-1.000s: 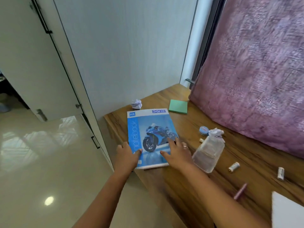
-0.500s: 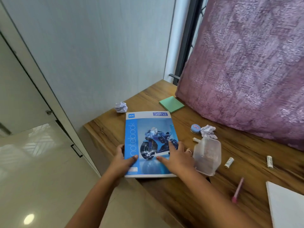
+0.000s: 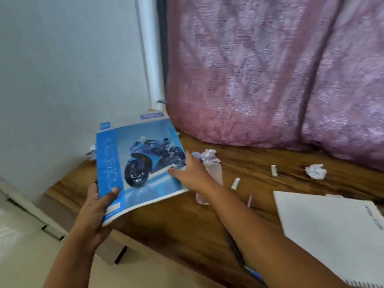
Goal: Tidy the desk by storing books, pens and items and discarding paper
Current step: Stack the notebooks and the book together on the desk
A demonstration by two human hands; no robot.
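The blue notebook (image 3: 137, 163) with a motorcycle on its cover is lifted off the wooden desk (image 3: 182, 221) and tilted toward me. My left hand (image 3: 97, 206) grips its lower left corner, thumb on the cover. At the notebook's right edge is my right hand (image 3: 191, 173), thumb touching the cover, the fingers hidden. Crumpled paper balls lie at the desk's far left (image 3: 91, 152), behind my right hand (image 3: 208, 155), and at the right (image 3: 315, 171).
A clear plastic container (image 3: 214, 177) stands behind my right wrist. Two small white rolls (image 3: 235, 183) (image 3: 273, 170), a pink pen (image 3: 250, 200) and a dark pen (image 3: 236, 252) lie on the desk. A white spiral pad (image 3: 332, 231) lies at the right. A purple curtain (image 3: 270, 75) hangs behind.
The notebook lay flat on the desk under both hands; now its near end is raised off the surface, held in my left hand. The camera has swung right.
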